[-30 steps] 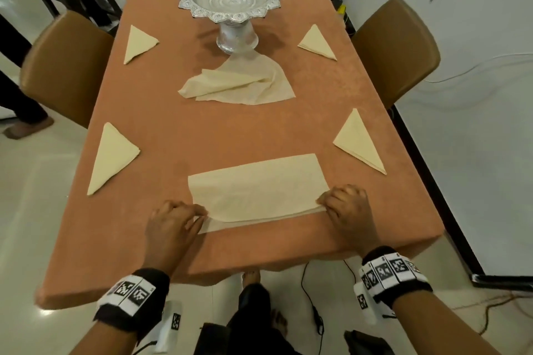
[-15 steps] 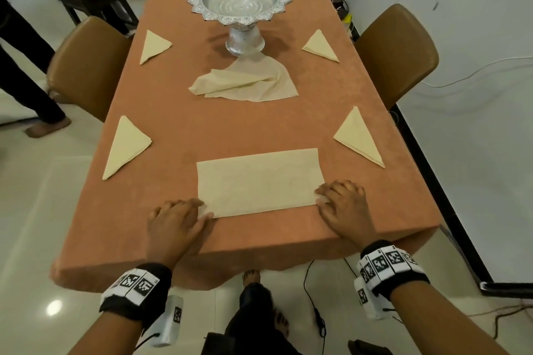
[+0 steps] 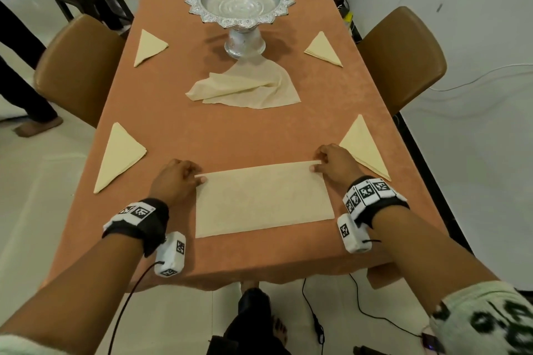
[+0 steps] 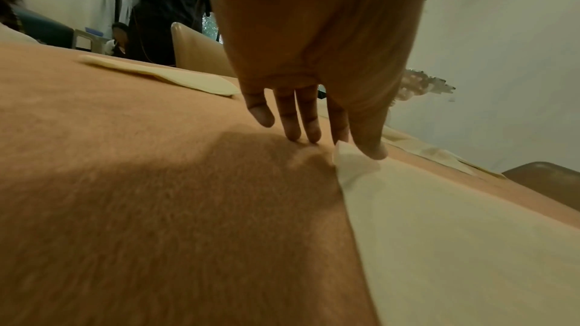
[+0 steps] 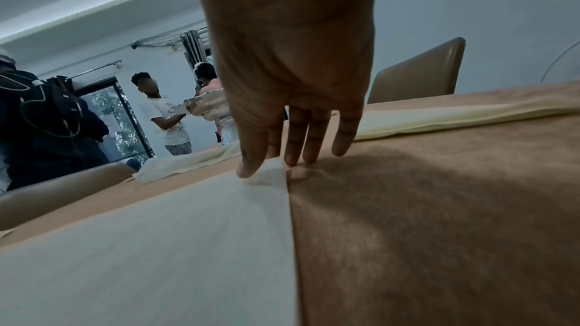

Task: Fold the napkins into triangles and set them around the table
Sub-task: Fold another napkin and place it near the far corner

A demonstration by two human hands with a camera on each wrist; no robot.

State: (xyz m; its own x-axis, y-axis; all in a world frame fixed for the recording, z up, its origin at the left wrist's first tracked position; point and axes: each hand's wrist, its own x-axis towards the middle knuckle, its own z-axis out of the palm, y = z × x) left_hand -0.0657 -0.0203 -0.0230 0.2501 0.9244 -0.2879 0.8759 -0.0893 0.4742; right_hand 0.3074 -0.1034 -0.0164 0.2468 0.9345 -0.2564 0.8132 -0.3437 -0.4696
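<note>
Since a moment ago our left hand [image 3: 176, 181] and right hand [image 3: 334, 163] moved from the near corners to pinch the far corners of the napkin [image 3: 262, 199], flat near the tabletop [image 3: 230, 135] edge; it seems thin, limp and light, best taken by its corners.

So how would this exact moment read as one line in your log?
stage: folding | left hand: pinching far-left corner of flat napkin | right hand: pinching far-right corner | folded triangles placed: four | loose napkin: waiting

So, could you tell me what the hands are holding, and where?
Both pinch the flat napkin: left hand at its far-left corner, right hand at its far-right corner.
</note>
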